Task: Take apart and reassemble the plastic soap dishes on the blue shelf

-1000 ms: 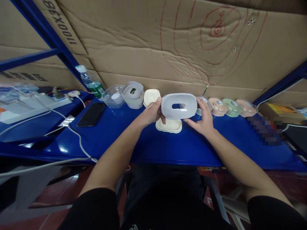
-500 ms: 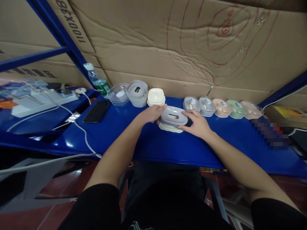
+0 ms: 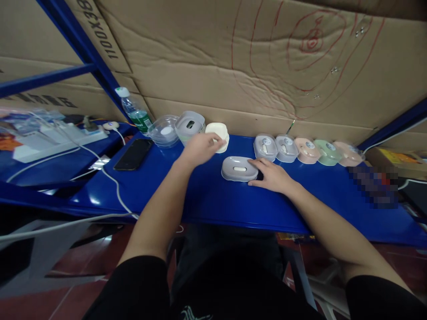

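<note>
A grey oval dish (image 3: 239, 169) with a white piece in its centre slot lies on the blue table. My right hand (image 3: 271, 175) rests at its right side, thumb and fingers apart around the edge. Up and to the left, my left hand (image 3: 203, 147) reaches over a stack of cream-coloured square pieces (image 3: 218, 130), its fingers curled at the stack's top; whether it grips a piece is hard to make out. Just behind that hand stand stacked grey square containers (image 3: 189, 124) with a slotted top.
Clear round bowls (image 3: 165, 132), a water bottle (image 3: 135, 113) and a black phone (image 3: 134, 154) lie to the left. Lidded containers in grey (image 3: 265, 147), pink (image 3: 307, 150) and green (image 3: 329, 152) line the back right. A white cable (image 3: 116, 189) crosses the table's left part.
My left hand has left the grey dish and moved up-left to the cream stack. The dish now sits lower on the table, and the cream piece beneath it no longer shows.
</note>
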`<state>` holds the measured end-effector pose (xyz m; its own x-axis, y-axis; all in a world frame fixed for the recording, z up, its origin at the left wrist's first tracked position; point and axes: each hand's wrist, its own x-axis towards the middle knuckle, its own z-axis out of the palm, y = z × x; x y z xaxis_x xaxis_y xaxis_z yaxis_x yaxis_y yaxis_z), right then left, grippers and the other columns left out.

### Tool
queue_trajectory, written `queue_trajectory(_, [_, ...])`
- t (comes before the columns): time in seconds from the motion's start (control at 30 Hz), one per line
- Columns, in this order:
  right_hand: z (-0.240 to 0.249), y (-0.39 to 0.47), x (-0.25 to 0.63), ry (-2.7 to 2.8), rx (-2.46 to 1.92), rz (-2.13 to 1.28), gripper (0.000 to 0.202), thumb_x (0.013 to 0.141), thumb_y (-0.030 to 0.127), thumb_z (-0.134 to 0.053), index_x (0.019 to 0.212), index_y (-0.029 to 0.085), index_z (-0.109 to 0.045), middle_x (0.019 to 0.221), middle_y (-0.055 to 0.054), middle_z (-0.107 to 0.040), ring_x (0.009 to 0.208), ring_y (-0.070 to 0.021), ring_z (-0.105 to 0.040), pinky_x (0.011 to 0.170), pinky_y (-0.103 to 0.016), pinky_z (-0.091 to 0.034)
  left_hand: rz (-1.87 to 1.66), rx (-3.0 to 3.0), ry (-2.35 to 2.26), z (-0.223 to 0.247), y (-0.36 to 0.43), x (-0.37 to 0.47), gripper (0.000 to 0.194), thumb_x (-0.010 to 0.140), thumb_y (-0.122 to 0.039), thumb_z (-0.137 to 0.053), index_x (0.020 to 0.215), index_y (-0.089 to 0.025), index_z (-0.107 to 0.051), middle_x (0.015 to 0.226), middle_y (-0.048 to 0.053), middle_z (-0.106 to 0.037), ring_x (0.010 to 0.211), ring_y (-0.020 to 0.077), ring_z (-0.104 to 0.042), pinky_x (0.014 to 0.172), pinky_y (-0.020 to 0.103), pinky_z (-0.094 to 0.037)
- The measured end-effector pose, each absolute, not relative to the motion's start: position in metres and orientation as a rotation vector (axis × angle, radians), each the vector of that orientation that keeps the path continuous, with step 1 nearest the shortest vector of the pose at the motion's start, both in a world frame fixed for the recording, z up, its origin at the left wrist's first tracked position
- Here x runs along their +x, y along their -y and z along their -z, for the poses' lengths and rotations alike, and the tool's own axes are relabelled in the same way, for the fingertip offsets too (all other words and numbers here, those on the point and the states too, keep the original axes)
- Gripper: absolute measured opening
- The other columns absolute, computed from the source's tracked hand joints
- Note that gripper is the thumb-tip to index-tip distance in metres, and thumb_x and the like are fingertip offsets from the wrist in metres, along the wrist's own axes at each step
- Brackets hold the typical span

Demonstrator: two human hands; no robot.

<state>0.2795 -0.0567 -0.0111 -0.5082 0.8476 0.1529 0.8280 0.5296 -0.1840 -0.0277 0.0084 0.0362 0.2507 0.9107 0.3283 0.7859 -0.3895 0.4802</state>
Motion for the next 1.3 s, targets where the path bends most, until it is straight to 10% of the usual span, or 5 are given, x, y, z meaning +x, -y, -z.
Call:
queue_trajectory(0.17, [0.011,0.055,0.282,2.576,-1.389,-0.190,0.088,0.093,0.066,-0.070,0.165,0.026,-0.040,0.161,-0.016,-0.053,0.141,-0.0425,-0.059,0.110,-0.059,-0.056,-1.778,1.753,-2.301,-0.057,-0.022,-0.090,0.020,0.102,-0.020,-0.055,0.110,-0.010,-0.070,0.116,0.013,-0.070,0.117,0.0250,-0.061,0.109,0.043,-0.043])
queue_trajectory(0.37, [0.012,0.053,0.285,2.594,-1.386,-0.221,0.088,0.093,0.069,-0.068,0.166,0.026,-0.040,0.162,-0.017,-0.052,0.143,-0.0437,-0.057,0.112,-0.062,-0.055,-1.179,1.527,-2.481,-0.032,-0.040,-0.125,0.038,0.085,-0.032,-0.077,0.119,-0.016,-0.073,0.158,0.013,-0.050,0.149,0.0441,-0.035,0.120,0.067,-0.024])
queue_trajectory(0.73, [0.012,0.052,0.287,2.621,-1.328,-0.205,0.088,0.094,0.067,-0.069,0.166,0.023,-0.040,0.162,-0.020,-0.052,0.141,-0.0446,-0.059,0.112,-0.064,-0.054,-1.115,1.524,-2.501,-0.017,-0.049,-0.122,0.022,0.095,-0.036,-0.068,0.104,-0.017,-0.075,0.161,0.015,-0.051,0.145,0.0429,-0.045,0.120,0.071,-0.020])
queue_trajectory(1.3, [0.003,0.050,0.289,2.222,-1.110,0.045,0.098,0.096,0.074,-0.061,0.173,0.027,-0.021,0.168,-0.018,-0.046,0.155,-0.0419,-0.045,0.123,-0.067,-0.042,-2.444,1.353,-1.319,-0.052,-0.031,-0.068,0.022,0.114,-0.019,-0.039,0.094,-0.021,-0.044,0.090,0.001,-0.066,0.086,0.0107,-0.066,0.089,0.025,-0.052])
